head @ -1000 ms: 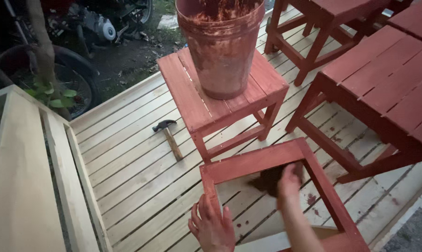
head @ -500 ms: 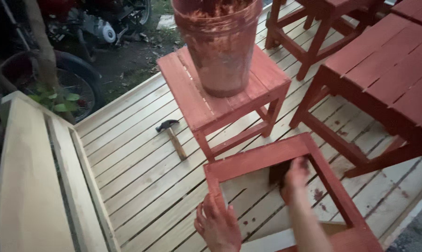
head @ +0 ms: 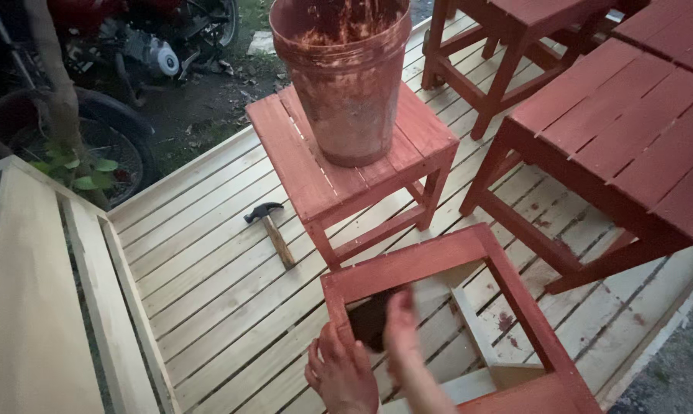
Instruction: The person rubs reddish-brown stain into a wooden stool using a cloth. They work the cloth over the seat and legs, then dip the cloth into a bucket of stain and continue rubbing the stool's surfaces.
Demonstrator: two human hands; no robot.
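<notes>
A red-painted square wooden stool frame [head: 415, 264] lies on its side on the pale slatted deck, with its open middle facing up. My left hand [head: 343, 377], smeared with red paint, grips the frame's near-left corner. My right hand [head: 402, 326] reaches inside the frame and presses a dark paint pad or brush [head: 369, 320] against the inner left corner, under the far rail. Part of the frame's inside is still bare pale wood [head: 469, 322].
A paint-stained bucket [head: 346, 92] stands on a small red stool [head: 300, 172] just beyond the frame. A hammer [head: 270, 230] lies on the deck to the left. A larger red table [head: 630, 138] is at the right, an unpainted bench [head: 24, 307] at the left, and a motorbike [head: 132, 38] behind.
My right hand has slid with the dark pad from the right side of the frame's inside to its left corner. My left hand has kept its hold.
</notes>
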